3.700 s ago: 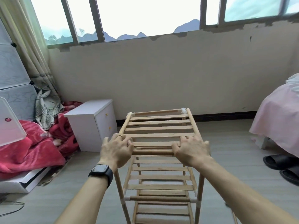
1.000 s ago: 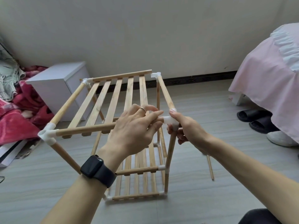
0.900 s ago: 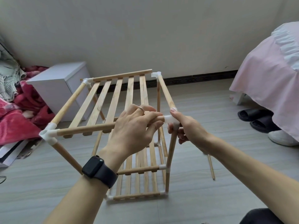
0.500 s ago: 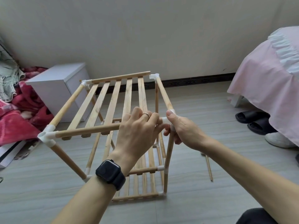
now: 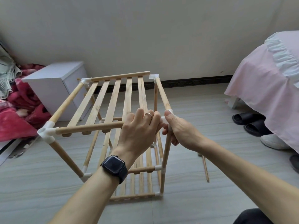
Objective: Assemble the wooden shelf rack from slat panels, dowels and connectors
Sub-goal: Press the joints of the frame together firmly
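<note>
The wooden shelf rack (image 5: 111, 101) stands on the floor with its top slat panel facing me and lower tiers below. My left hand (image 5: 139, 131), with a ring and a black watch, grips the near front dowel (image 5: 87, 127) at its right end. My right hand (image 5: 179, 131) holds the white corner connector (image 5: 163, 119) at the near right, thumb on top. At the far right, the back rail's end sits just apart from the far white connector (image 5: 153, 76). A white connector (image 5: 46, 131) caps the near left corner.
A loose dowel (image 5: 205, 168) lies on the floor right of the rack. A white cabinet (image 5: 56, 83) stands at the left, with red bedding (image 5: 14, 120) beside it. A pink-covered bed (image 5: 265, 88) and slippers (image 5: 249, 122) are at the right.
Since 3.7 s ago the view has swung round to the rack's corner. Over the last second my left hand has slid right along the front dowel, closing against the connector that my right hand holds.
</note>
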